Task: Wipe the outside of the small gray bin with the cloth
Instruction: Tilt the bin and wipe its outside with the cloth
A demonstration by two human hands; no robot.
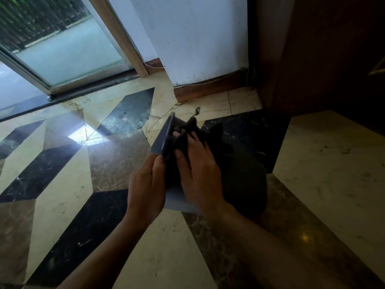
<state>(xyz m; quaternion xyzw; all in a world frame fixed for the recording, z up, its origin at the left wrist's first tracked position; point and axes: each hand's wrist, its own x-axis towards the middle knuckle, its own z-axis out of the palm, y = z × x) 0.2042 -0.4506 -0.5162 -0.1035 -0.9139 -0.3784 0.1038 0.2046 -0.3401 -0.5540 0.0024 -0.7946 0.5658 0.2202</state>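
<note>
The small gray bin [161, 138] is held tilted above the floor at the centre, its flat gray side facing left; a pale lower edge shows beneath the hands. My left hand [145, 182] grips its near left edge with thumb and fingers. My right hand [198, 170] presses a dark cloth [187, 132] against the bin's right side, fingers spread over it. A thin loop of the cloth sticks up at the far end. Most of the bin's right side is hidden in shadow behind the cloth and hand.
The floor [62, 167] is polished marble in cream, brown and black diamonds. A glass sliding door [62, 53] stands at the far left, a white wall [198, 38] with wooden skirting behind, and dark wooden furniture [333, 59] at the right.
</note>
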